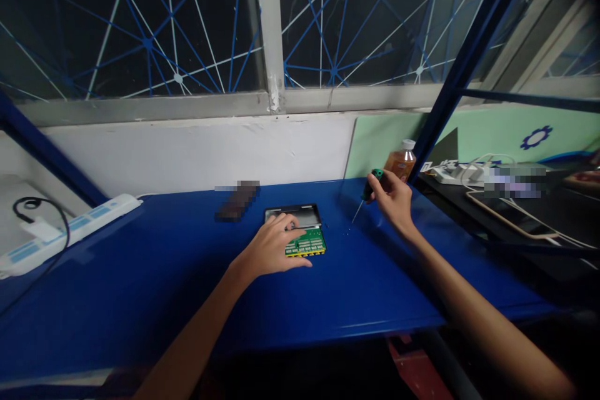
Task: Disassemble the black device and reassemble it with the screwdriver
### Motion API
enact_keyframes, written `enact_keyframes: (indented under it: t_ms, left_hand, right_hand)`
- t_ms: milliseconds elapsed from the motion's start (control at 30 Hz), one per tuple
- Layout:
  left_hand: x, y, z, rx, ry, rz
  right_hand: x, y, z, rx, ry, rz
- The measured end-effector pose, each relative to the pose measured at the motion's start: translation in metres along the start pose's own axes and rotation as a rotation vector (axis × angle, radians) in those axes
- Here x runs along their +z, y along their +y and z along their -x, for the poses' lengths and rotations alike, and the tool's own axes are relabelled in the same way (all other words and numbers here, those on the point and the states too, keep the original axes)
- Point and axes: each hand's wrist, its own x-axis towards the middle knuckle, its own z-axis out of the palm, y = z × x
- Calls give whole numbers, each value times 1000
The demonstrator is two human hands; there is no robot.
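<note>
My left hand (276, 244) rests over the left side of a green circuit board (307, 242), its fingers apart and partly covering it. Yellow parts line the board's near edge. Behind the board, and touching it or nearly so, lies a shallow black case (304, 215) with a grey inside. My right hand (391, 197) is closed on the green and black handle of a screwdriver (373, 182), held above the table. The thin shaft slants down to the left, towards several tiny bits (347, 231), perhaps screws; whether the tip touches the table I cannot tell.
A blurred-out dark object (238, 200) lies on the blue table (187, 306) left of the case. On the left is a white power strip (70, 234) with a black cable. A bottle (402, 161) stands behind my right hand. Further right are a phone (510, 215) and white cables.
</note>
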Motion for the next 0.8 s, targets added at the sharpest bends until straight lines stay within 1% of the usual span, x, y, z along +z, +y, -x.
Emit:
enact_keyframes:
  t_ms: [300,533,600,667,733,800]
  left_hand:
    - [-2,2,0,-8,-8,9]
    - [-3,3,0,-15,-3,14]
    - [-3,4,-2,-25,28,26]
    - [-2,6,-4,-43,88,62]
    - [-1,8,-7,-72,164,128]
    - [0,10,-9,-112,228,216]
  right_hand:
    - [1,7,1,-39,-42,93]
    - [2,5,2,-23,-10,60]
    - [2,2,2,-3,21,-5]
    - [4,-5,2,17,61,-107]
    - [7,-16,3,25,86,-227]
    - [12,-30,5,38,72,-316]
